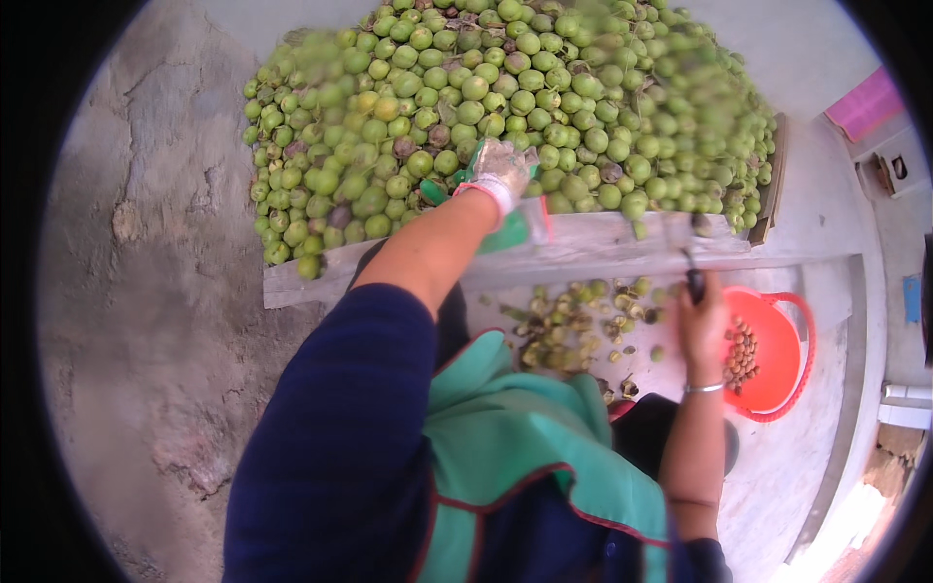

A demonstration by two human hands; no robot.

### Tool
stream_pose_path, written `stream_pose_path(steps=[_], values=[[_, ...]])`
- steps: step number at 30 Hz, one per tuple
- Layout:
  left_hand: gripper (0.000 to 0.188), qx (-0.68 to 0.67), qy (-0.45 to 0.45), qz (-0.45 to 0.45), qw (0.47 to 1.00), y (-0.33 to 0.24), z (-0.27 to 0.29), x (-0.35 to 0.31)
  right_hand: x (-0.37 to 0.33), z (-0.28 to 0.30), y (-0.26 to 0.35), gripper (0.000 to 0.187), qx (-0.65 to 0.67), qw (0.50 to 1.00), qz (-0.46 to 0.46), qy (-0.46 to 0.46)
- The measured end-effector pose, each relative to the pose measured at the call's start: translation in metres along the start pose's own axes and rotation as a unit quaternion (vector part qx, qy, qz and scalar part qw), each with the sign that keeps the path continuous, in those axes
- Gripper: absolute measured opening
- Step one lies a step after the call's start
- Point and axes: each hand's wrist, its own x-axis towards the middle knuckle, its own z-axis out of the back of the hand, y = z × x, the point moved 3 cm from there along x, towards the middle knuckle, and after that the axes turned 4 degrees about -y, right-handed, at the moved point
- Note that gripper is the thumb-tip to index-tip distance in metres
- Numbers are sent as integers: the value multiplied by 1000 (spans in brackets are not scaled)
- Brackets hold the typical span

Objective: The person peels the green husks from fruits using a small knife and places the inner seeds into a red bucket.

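Note:
A large heap of green-husked, round nuts (476, 87) lies at the far side, some of them dark and blackened. My left hand (502, 170), in a whitish, stained glove with green on it, is at the heap's near edge among the nuts. Its fingers are turned away from view, so whether they grip a nut cannot be seen. On the right, my right hand (702, 325) is bare and closed round the black handle of a knife (695, 284). The knife's upper part is smeared by motion. It is held over the floor, beside the red basket.
A pale board (603, 243) edges the heap's near side. Below it, split green husks (559, 335) are strewn across the floor. The red basket (773, 389) at right holds brown shelled-out nuts (742, 355). Rough concrete (146, 321) spreads left.

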Motion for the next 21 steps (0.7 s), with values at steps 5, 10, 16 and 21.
stream_pose_path(steps=[5,10,16,21], values=[[38,-47,-15,11,999,10,5,0,-3,15,-2,19,-3,999,25,-32],[81,-406,-85,166,895,36,48,-8,-6,31,-8,22,86,994,-59,-41],[48,-960,171,-63,212,-28,80,-62,-11,38,45,27,251,966,-44,46],[50,-940,163,-74,290,-82,107,-77,-23,38,64,32,230,970,31,72]])
